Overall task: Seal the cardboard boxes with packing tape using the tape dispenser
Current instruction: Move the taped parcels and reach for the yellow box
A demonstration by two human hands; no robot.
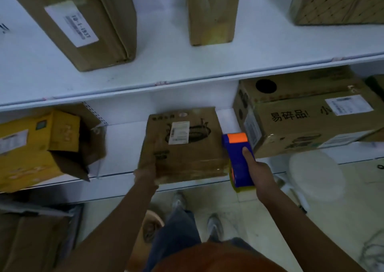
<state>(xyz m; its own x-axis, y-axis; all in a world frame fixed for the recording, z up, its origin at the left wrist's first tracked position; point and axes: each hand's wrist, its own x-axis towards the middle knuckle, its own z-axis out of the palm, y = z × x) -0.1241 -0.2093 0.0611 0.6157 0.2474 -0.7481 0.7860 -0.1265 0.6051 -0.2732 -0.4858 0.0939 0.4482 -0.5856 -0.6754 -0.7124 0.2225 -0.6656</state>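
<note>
Leftmost on the lower white shelf point(124, 147) lies a yellow carton point(31, 147), its brown flaps hanging open toward the viewer; the interior is dark and its contents cannot be told. Next, the left hand point(146, 175) grips the near left corner of a small cardboard box point(182, 145), probably to brace it against the pull of the tape. This box, flaps down and bearing a white label, sits at the shelf's front edge, with glossy tape visible across its near face. Against its right side, the right hand point(262, 175) grasps a blue-and-orange tape dispenser point(239, 157), forefinger laid along the top, seemingly to steer the run. Farthest right, a larger closed printed carton point(307, 122) sits just beside the dispenser.
</note>
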